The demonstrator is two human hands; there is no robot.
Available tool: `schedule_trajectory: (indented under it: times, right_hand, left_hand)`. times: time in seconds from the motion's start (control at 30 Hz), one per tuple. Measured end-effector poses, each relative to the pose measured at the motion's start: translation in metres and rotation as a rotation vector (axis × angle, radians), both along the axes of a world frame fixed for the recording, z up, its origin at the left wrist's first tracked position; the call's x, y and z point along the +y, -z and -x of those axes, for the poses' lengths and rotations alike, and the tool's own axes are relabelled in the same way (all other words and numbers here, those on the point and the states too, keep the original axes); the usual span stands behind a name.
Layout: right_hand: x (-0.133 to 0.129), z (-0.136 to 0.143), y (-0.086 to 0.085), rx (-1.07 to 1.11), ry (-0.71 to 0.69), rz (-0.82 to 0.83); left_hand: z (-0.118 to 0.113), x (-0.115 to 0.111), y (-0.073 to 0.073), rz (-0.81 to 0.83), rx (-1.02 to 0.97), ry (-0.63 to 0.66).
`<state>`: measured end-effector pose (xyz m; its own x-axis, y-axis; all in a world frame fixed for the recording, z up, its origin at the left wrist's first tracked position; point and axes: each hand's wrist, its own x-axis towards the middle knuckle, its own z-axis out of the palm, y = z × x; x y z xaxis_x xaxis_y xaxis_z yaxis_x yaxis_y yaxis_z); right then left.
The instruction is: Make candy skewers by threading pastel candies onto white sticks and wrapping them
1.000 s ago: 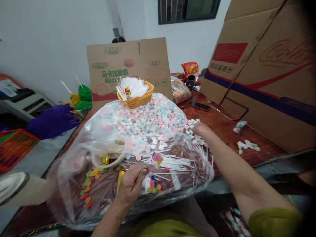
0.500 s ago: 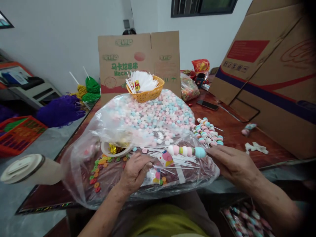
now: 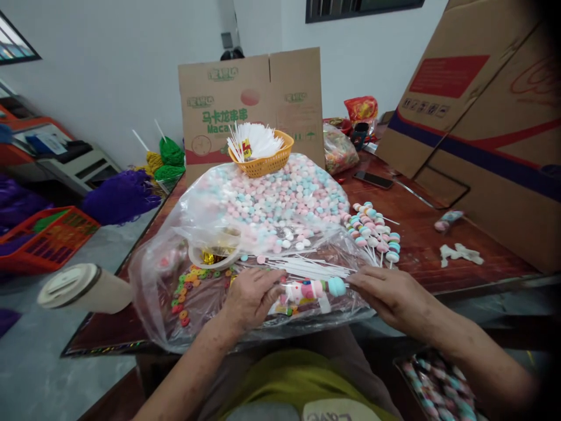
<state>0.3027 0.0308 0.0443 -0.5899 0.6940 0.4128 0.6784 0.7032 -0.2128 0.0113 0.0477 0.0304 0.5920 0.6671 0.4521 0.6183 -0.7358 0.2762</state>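
Note:
A skewer of pink, white and blue marshmallows lies level between my two hands, partly inside a printed clear wrapper. My left hand is closed at the wrapper's left end, thumb and fingers pinched together. My right hand is closed at the blue end of the skewer; its fingertips hide the stick there. Just beyond lie several loose white sticks on a clear plastic bag. More printed wrappers are partly hidden beneath the skewer.
Loose marshmallows fill the bag behind, with an orange basket of sticks on top. Finished skewers are piled at right. A tape roll, ring candies, a lidded cup and cardboard boxes stand around.
The skewer has come down nearer to me, and the printed wrapper now covers more of its left part. Both hands have lowered slightly, and the view has shifted a little.

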Motion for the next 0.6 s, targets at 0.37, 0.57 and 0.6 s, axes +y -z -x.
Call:
schedule_trajectory:
  times: [0.37, 0.57, 0.6]
  right_hand:
    - [0.002, 0.050, 0.010, -0.243, -0.226, 0.070]
    - [0.014, 0.048, 0.009, -0.087, -0.151, -0.026]
    - [0.013, 0.048, 0.012, -0.056, -0.162, 0.002]
  left_hand:
    - [-0.038, -0.002, 0.005, 0.805, 0.120, 0.035]
    - [-0.030, -0.002, 0.012, 1.069, -0.157, 0.085]
    - [-0.030, -0.003, 0.016, 1.072, -0.141, 0.083]
